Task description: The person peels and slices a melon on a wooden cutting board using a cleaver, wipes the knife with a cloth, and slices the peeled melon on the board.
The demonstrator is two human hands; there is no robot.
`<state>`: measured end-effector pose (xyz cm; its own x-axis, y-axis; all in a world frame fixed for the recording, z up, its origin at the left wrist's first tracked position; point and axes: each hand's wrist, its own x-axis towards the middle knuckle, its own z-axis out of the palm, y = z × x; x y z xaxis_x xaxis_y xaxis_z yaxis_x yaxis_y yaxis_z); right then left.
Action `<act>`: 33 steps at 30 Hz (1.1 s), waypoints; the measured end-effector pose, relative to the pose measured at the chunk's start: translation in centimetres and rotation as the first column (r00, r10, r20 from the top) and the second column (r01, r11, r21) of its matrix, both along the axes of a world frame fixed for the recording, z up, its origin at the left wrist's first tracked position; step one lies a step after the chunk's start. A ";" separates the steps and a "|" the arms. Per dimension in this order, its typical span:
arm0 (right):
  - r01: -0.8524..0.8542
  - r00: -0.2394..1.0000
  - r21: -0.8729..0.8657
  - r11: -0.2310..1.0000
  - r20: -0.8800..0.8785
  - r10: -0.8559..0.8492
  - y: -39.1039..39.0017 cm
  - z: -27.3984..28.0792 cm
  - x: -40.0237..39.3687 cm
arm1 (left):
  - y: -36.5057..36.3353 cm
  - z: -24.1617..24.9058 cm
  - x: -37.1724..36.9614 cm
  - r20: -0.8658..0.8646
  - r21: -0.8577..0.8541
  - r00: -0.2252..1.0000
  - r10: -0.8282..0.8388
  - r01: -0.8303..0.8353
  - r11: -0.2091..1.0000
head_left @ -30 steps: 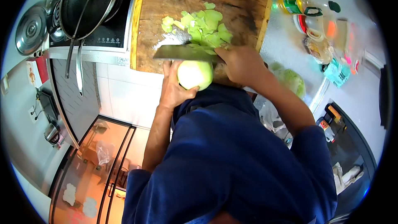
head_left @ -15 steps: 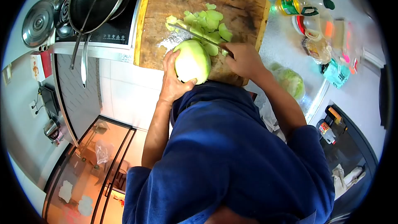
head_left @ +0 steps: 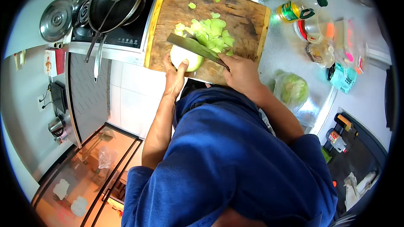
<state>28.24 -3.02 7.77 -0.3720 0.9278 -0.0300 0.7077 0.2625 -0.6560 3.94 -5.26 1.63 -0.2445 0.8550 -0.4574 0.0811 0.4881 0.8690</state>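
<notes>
Gourd (head_left: 194, 63): pale green, rounded; at the near left edge of your cutting board (head_left: 243, 17); whether it rests there or is held just above, you cannot tell from this view
Gourd, handling: probably firm and fairly weighty, its skin likely damp and slippery; best taken by you low on the left side, palm cupped, fingertips well clear of the steel
Gourd, axis: far part hidden behind the cleaver, so the long axis cannot be settled; the part on show is rounded and faces you
Left hand (head_left: 174, 75): fingers grasping the gourd, curled about its left side; your thumb laid over the near face
Cleaver (head_left: 184, 43): broad, flat; its long axis slants across the gourd's far side, tip away from you and to the left, grip end back toward your right; probably stiff and blade-heavy, to be held by the grip alone
Right hand (head_left: 243, 73): clenched around the cleaver's grip, which your fingers mostly hide
Slices (head_left: 214, 31): thin, pale green; heaped mid-board beyond the cleaver; likely light, limp and slick
</notes>
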 end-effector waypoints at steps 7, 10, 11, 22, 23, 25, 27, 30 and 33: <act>-0.092 0.980 0.256 0.962 0.192 0.043 -1.5 -0.2 -1.2 | 0.1 -2.9 -2.1 0.011 -0.049 0.983 -0.181 0.181 0.982; -0.102 0.963 0.334 0.937 0.270 0.008 -2.4 0.0 -1.3 | 0.7 -2.8 -2.0 0.099 -0.030 0.957 -0.273 0.277 0.960; -0.104 0.957 0.352 0.930 0.289 -0.003 -2.8 0.1 -1.5 | 0.9 -2.3 -1.9 0.039 0.007 0.960 -0.276 0.276 0.961; -0.021 0.906 0.465 0.885 0.383 -0.180 -5.7 1.1 -4.2 | 1.7 -4.1 -3.0 -0.055 0.070 0.885 -0.463 0.466 0.882; -0.006 0.904 0.468 0.884 0.380 -0.195 -5.9 1.2 -4.4 | 1.8 -4.5 -3.1 -0.050 0.074 0.881 -0.471 0.474 0.877; 0.005 0.897 0.477 0.879 0.386 -0.214 -6.1 1.5 -4.9 | 2.0 -4.4 -3.1 0.038 0.096 0.897 -0.441 0.436 0.895; 0.018 0.891 0.486 0.874 0.388 -0.234 -6.3 1.5 -5.3 | 2.1 -3.7 -3.0 0.076 0.104 0.890 -0.450 0.442 0.891; 0.006 0.910 0.495 0.869 0.358 -0.210 -6.5 1.1 -5.4 | 1.9 -5.7 -3.2 0.147 0.148 0.885 -0.442 0.422 0.894; 0.001 0.903 0.478 0.879 0.378 -0.206 -5.9 0.6 -5.3 | 2.4 -5.8 -3.1 0.160 0.201 0.890 -0.427 0.394 0.897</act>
<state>22.98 -8.97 8.38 -0.3220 0.9048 0.2788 0.9213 0.3673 -0.1279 0.82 -2.88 -4.21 0.2243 0.9242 -0.3091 0.0654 0.3022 0.9510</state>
